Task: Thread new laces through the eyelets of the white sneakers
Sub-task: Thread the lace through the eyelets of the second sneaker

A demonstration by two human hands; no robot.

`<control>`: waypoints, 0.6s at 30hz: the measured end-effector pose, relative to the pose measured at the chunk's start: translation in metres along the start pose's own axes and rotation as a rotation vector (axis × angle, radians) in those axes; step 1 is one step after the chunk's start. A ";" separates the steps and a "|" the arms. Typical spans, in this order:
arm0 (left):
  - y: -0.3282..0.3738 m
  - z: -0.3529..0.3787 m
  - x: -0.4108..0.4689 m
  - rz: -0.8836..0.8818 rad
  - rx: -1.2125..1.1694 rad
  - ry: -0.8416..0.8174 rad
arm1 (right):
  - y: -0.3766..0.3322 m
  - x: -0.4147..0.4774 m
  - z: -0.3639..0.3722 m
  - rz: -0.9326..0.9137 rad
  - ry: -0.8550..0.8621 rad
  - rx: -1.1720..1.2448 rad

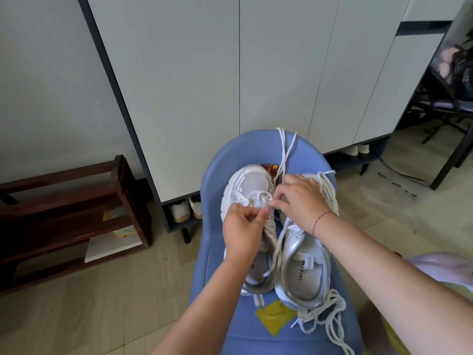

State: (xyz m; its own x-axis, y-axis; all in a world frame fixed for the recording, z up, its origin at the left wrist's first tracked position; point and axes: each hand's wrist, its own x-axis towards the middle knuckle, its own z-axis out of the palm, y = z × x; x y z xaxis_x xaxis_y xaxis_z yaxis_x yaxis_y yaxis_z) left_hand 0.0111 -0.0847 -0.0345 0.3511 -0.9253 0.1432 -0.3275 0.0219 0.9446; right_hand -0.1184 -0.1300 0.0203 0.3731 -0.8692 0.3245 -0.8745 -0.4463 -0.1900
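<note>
Two white sneakers stand side by side on a blue plastic stool (217, 175), toes pointing away from me. My left hand (243, 226) pinches the white lace at the lowest eyelets of the left sneaker (248, 185). My right hand (299, 198) pinches the same lace just to the right, above the gap between the shoes. One strand of this lace (282, 147) runs up over the stool's far edge. The right sneaker (304, 267) lies partly under my right wrist. A loose lace (330, 319) is bunched by its heel.
A yellow patch (273, 316) sits on the stool near me. A grey cabinet (230, 73) stands behind, with shoes (186, 208) under it. A dark wooden rack (71, 216) is at the left, a black metal frame (450, 129) at the right. Beige floor surrounds the stool.
</note>
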 end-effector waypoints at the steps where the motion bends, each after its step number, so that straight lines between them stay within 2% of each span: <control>1: -0.001 0.000 0.000 -0.003 0.002 0.000 | 0.001 -0.002 0.001 -0.012 0.041 0.029; 4: -0.001 -0.001 0.001 -0.022 0.002 -0.009 | 0.015 -0.012 -0.004 0.022 0.267 0.088; 8: -0.003 0.001 0.001 -0.025 0.002 -0.008 | 0.049 -0.033 -0.033 0.301 0.619 0.262; 10: -0.003 0.002 0.002 -0.029 0.002 0.004 | 0.060 -0.043 -0.044 0.423 0.715 0.297; 12: -0.004 0.002 0.002 -0.039 -0.009 0.010 | 0.059 -0.045 -0.046 0.452 0.661 0.299; 14: -0.004 0.003 0.002 -0.050 -0.021 0.009 | 0.048 -0.042 -0.039 0.391 0.557 0.304; 18: -0.003 0.001 0.003 -0.052 -0.014 -0.010 | 0.016 -0.023 -0.024 0.118 0.378 0.257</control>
State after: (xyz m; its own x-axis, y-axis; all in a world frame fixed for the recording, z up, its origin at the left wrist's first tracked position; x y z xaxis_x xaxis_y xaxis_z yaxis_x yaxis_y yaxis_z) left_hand 0.0122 -0.0883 -0.0375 0.3584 -0.9291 0.0910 -0.2969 -0.0210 0.9547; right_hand -0.1485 -0.1119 0.0317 0.0950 -0.8003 0.5920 -0.7811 -0.4286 -0.4541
